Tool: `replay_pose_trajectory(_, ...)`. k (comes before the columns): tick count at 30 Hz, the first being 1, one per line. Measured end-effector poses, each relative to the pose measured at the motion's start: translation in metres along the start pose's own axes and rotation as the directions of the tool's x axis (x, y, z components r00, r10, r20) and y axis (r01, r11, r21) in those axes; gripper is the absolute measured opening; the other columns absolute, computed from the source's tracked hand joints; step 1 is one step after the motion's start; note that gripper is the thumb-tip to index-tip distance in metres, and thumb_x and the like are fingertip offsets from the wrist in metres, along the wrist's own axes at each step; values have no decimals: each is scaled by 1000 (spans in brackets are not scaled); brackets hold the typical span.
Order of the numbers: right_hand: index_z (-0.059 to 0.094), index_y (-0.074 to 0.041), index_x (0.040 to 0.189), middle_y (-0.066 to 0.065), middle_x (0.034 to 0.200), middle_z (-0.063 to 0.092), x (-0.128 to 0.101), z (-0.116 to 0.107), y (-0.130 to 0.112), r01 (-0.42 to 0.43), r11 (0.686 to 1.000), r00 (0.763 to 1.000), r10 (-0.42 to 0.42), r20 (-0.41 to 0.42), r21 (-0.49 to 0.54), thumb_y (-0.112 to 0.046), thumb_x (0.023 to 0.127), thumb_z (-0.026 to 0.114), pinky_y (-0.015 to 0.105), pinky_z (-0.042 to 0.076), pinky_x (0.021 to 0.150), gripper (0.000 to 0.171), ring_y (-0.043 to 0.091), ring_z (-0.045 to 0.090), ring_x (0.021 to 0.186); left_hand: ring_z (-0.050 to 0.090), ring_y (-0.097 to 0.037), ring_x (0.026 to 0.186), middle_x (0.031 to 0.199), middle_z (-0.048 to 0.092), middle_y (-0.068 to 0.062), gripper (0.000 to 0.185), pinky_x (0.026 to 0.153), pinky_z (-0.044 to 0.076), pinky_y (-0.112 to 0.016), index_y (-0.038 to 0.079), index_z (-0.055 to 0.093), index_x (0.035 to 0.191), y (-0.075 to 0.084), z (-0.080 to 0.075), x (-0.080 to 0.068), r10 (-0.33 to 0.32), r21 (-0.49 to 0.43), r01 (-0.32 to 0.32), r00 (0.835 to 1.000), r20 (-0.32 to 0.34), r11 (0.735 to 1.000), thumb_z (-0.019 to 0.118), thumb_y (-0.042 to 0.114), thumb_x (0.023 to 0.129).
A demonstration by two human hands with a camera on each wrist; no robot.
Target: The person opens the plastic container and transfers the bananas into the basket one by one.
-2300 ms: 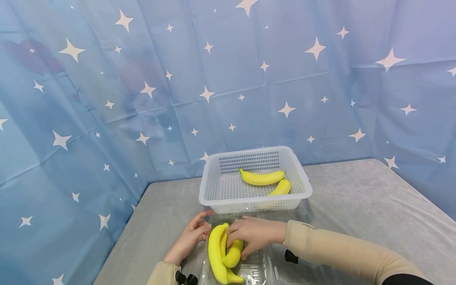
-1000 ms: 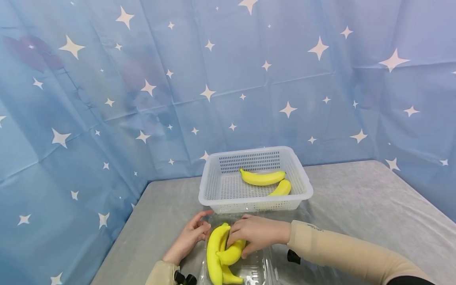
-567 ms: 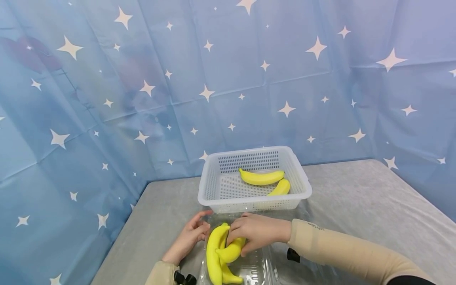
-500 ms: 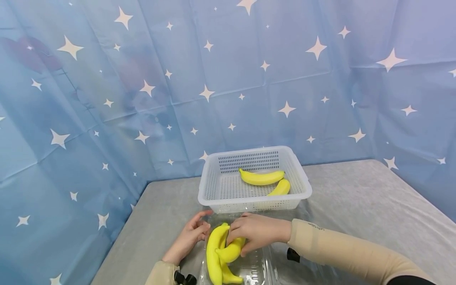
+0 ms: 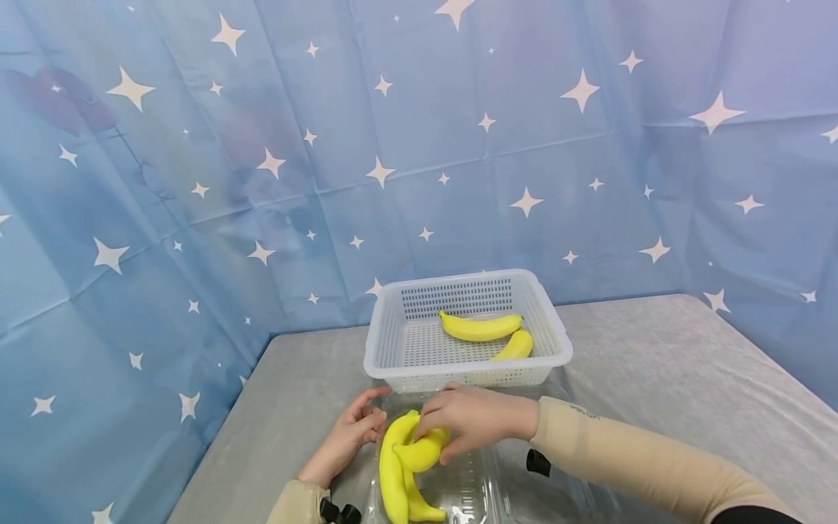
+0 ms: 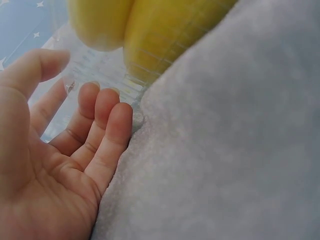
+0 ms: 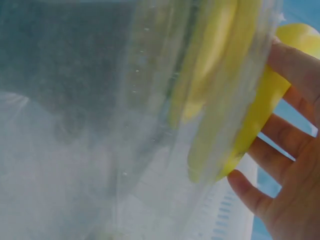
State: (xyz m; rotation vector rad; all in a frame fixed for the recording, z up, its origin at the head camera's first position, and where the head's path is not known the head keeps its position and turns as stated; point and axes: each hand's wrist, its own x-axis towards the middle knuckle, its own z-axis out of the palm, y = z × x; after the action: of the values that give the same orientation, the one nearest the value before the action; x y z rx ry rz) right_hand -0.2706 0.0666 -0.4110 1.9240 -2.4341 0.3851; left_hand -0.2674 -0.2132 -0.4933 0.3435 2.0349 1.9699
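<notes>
Right hand (image 5: 474,423) curled over a short banana (image 5: 419,453), with the fingers (image 7: 282,134) wrapped on the far and upper side of it and the thumb at the near side, so the fruit sits directly under the palm and between thumb and fingertips. Just left of and below these fingers, two more bananas (image 5: 391,480) lying in a clear plastic tray (image 5: 471,495), touching the gripped one. Left hand (image 5: 350,435) resting on the grey table (image 5: 655,364) at the left edge of the tray, fingers (image 6: 102,125) straight, side by side and relaxed, tips against the clear wall, thumb held apart; nothing gripped here. Beyond the fingertips, seen through the plastic in the left wrist view, the yellow fruit very near. Farther from both hands, just behind the right knuckles, a white basket (image 5: 393,342) with two bananas inside (image 5: 481,327). Behind all, a blue curtain with stars (image 5: 196,182).
</notes>
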Motion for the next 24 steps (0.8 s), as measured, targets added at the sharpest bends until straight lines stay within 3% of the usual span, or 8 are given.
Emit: replay_pose_trajectory(24, 64, -22, 123, -13, 114, 62, 11, -25, -6, -5, 1000, 1000, 5, -13, -10, -41, 83, 74, 27, 43, 88, 45, 1, 54, 104, 58, -12, 72, 91, 57, -5, 51, 67, 53, -25, 2, 37, 144, 0, -1, 1, -7, -5, 7, 1000, -4, 1000, 56, 11, 98)
